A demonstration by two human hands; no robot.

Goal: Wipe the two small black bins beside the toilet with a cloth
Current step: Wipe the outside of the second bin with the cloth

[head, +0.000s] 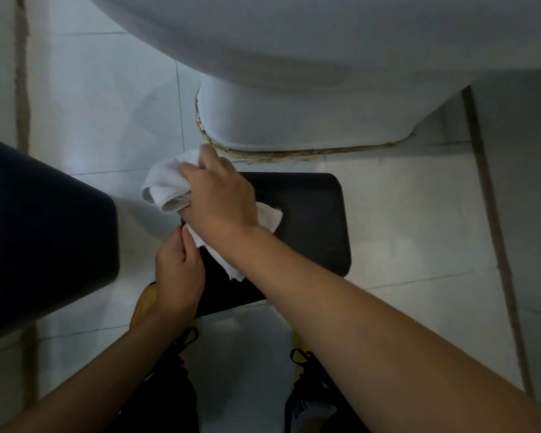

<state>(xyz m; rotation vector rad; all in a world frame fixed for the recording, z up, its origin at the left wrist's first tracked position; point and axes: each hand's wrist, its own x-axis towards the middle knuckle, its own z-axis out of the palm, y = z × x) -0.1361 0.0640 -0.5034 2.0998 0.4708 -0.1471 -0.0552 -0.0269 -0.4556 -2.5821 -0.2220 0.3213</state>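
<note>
1. Bin under my hands (310, 220): its flat black top lies directly beneath my right hand (222, 195), long axis running out to that hand's right, just in front of the toilet base (263, 120).
2. My right hand is bunched on the white cloth (166, 185), pressing it on the bin's left end.
3. My left hand (178, 273) sits nearer me, fingers curled on the bin's left edge, steadying it.
4. The second bin (44, 232) stands well off to my left hand's left, untouched.
5. I judge the wipe should sweep rightward along the lid.
</note>
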